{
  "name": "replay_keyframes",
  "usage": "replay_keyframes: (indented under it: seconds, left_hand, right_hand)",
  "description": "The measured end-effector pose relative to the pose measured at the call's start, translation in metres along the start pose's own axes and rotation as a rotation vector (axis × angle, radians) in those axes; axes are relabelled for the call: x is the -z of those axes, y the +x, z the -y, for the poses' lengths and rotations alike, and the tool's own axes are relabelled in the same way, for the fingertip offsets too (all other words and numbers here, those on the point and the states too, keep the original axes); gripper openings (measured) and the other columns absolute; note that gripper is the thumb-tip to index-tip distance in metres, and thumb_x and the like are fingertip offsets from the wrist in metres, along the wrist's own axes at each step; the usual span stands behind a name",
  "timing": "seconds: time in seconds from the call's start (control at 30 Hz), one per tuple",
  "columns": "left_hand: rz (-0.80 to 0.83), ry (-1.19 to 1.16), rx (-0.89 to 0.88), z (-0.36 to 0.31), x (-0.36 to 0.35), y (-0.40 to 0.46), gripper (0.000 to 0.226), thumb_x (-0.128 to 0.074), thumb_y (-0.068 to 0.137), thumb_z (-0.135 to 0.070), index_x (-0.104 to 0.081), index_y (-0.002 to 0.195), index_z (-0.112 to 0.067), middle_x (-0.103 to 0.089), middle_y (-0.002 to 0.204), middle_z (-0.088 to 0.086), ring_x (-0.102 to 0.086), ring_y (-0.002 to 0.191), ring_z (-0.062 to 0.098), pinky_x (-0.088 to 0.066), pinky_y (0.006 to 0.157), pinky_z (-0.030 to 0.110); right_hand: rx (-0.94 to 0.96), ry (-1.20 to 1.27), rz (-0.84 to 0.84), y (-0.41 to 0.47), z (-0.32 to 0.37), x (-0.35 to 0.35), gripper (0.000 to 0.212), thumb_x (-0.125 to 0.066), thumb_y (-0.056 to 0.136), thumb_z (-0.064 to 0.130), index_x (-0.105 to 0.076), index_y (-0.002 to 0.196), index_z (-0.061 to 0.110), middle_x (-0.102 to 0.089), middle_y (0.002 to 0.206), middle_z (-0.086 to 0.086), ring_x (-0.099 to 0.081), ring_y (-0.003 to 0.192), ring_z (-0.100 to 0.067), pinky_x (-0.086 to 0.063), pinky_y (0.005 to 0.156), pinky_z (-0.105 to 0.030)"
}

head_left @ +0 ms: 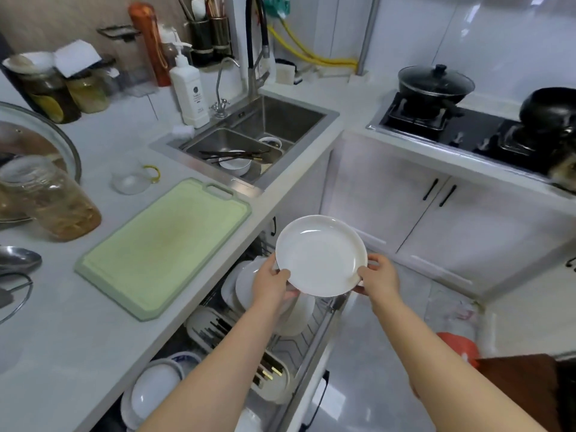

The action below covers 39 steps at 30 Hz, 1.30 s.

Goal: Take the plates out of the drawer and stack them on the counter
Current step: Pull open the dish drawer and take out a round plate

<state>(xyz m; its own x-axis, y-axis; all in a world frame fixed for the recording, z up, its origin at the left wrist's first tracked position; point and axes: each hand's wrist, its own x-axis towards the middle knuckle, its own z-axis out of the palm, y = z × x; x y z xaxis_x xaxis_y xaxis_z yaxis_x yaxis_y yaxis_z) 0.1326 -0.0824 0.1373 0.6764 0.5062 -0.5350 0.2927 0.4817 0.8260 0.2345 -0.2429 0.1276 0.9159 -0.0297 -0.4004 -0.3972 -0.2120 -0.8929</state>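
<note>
Left hand grips the white plate at its lower left rim, thumb on top and the other fingers under it, and my right hand holds the lower right rim in the same way. The plate hangs a little below the centre of the frame, above the open drawer, almost level and tipped slightly toward me. I judge the step is to carry it to the left and set it on the counter.

To do this well I keep both hands closed on the rim, lift the plate higher than the counter edge, and only then move it to the left, so the rim does not knock the edge.

On the left of the frame stand a glass jar and a big pot lid, with a metal ladle below them. Next comes the green cutting board, which takes most of the free surface; the bare counter below it looks the better place for the stack. A small glass cup sits above the board. Under the counter, more plates stand upright in the drawer rack, and other dishes lie at the lower edge, partly behind my forearm. The sink is in the upper middle, the stove at the upper right.
</note>
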Motion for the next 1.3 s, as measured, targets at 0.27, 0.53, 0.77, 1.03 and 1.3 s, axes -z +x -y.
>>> replay_keyframes:
  seconds: [0.27,0.53,0.77,1.03,1.3]
  left_hand:
    - [0.022,0.013,-0.055,-0.002,-0.06,-0.03,0.052,-0.044,0.086,0.011,-0.053,0.129,-0.016,-0.054,0.1,0.011,-0.064,0.083,0.034,-0.057,0.08,0.052]
    - [-0.023,-0.055,-0.04,0.021,-0.133,-0.055,0.056,-0.043,0.084,0.011,-0.052,0.133,-0.016,-0.057,0.086,0.001,-0.059,0.066,0.024,-0.059,0.068,0.042]
    - [-0.035,-0.103,-0.02,0.024,-0.174,-0.065,0.056,-0.047,0.084,0.006,-0.051,0.132,-0.022,-0.063,0.115,0.013,-0.069,0.051,0.015,-0.056,0.046,0.026]
    - [-0.013,-0.063,-0.007,0.001,-0.198,-0.034,0.058,-0.046,0.083,0.006,-0.05,0.133,-0.022,-0.067,0.1,0.006,-0.069,0.074,0.022,-0.058,0.051,0.029]
    - [0.076,-0.003,-0.002,-0.032,-0.217,0.019,0.058,-0.048,0.082,0.004,-0.049,0.134,-0.023,-0.067,0.099,0.005,-0.069,0.077,0.023,-0.059,0.056,0.032]
  right_hand:
    - [0.013,0.105,0.021,0.005,0.016,0.067,0.037,-0.047,0.082,-0.008,-0.058,0.113,0.009,-0.058,0.101,-0.006,-0.059,0.071,-0.016,-0.053,0.049,-0.029]
    - [0.016,0.156,0.074,0.029,0.023,0.144,0.036,-0.048,0.08,-0.007,-0.059,0.108,0.014,-0.059,0.099,-0.003,-0.061,0.071,-0.015,-0.052,0.046,-0.026]
    - [0.01,0.168,0.09,0.053,0.031,0.178,0.035,-0.048,0.078,-0.006,-0.06,0.102,0.017,-0.061,0.105,-0.007,-0.063,0.086,-0.027,-0.052,0.048,-0.026]
    - [-0.002,0.196,0.087,0.084,0.048,0.179,0.037,-0.05,0.081,-0.005,-0.058,0.113,0.01,-0.061,0.109,-0.011,-0.063,0.089,-0.027,-0.053,0.051,-0.029]
    - [-0.033,0.236,0.015,0.122,0.074,0.166,0.037,-0.049,0.081,-0.006,-0.058,0.111,0.013,-0.061,0.118,-0.019,-0.063,0.093,-0.029,-0.055,0.054,-0.031]
